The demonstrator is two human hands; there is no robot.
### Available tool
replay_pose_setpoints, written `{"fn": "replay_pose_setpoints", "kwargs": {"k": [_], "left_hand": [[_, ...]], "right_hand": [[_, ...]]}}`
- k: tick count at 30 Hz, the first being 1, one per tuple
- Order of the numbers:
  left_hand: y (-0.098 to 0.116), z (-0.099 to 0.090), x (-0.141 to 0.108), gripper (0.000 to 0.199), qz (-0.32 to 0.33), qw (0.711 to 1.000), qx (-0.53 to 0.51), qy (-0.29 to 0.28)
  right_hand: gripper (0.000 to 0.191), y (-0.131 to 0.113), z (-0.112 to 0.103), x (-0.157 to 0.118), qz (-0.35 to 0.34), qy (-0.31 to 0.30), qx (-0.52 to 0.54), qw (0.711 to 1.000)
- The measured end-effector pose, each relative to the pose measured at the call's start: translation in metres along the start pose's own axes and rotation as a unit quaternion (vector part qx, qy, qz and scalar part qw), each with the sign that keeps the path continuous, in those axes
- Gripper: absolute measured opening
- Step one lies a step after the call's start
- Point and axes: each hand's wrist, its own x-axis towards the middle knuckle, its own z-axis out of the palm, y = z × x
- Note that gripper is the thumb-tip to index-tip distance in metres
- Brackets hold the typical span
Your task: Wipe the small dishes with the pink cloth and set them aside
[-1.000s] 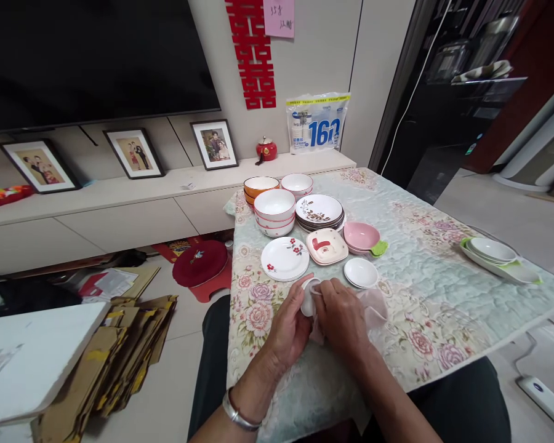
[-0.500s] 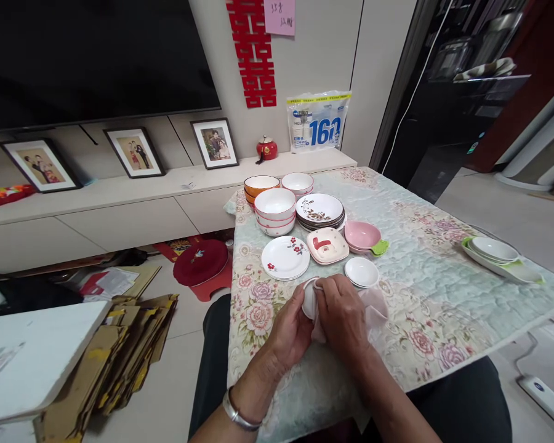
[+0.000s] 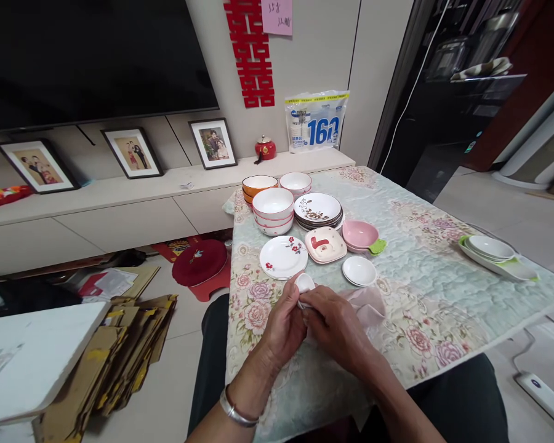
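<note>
Between my hands is a small white dish point(image 3: 304, 282), its lower part covered by fingers. My left hand point(image 3: 284, 323) grips it from the left, the thumb along its side. My right hand point(image 3: 339, 323) is closed at the dish's lower right edge, on a pale pink cloth point(image 3: 368, 305) that spreads out beyond it on the table. Just past the hands lie small white dishes point(image 3: 359, 271) in a stack, white plates with red flowers point(image 3: 281, 256) and squarish cream plates point(image 3: 325, 245).
Stacked bowls point(image 3: 273, 206), brown-patterned plates point(image 3: 317, 208) and pink leaf-handled bowls point(image 3: 360, 234) stand farther back on the floral tablecloth point(image 3: 425, 295). A long green-edged dish point(image 3: 498, 263) with smaller dishes sits right. Flattened cardboard point(image 3: 120, 351) and a red stool point(image 3: 200, 263) are left.
The small dish has turned and tilted in my left hand. My right hand has shifted lower on it, fingers now pointing left across its edge.
</note>
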Motion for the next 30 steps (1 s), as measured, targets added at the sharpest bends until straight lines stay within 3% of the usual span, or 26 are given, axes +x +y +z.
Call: {"fn": "replay_pose_setpoints", "kwargs": {"k": [4,12,16,22,30], "left_hand": [[0.001,0.001,0.000,0.035,-0.001,1.000,-0.014,0.010],[0.004,0.006,0.001,0.031,-0.027,0.998,-0.024,0.053],[0.002,0.004,0.000,0.037,-0.013,0.999,0.023,0.040],[0.000,0.000,-0.006,0.047,0.054,0.990,0.129,0.028],[0.001,0.000,0.002,0.044,-0.013,0.996,-0.008,0.087]], "right_hand": [[0.018,0.003,0.002,-0.002,-0.006,0.002,0.019,1.000],[0.015,0.014,0.008,0.001,-0.064,-0.005,-0.126,0.990],[0.011,0.020,0.009,0.000,-0.096,0.026,-0.080,0.992],[0.012,0.023,0.014,0.000,-0.060,0.060,0.013,0.996],[0.012,0.022,0.002,0.003,-0.088,-0.028,-0.079,0.993]]}}
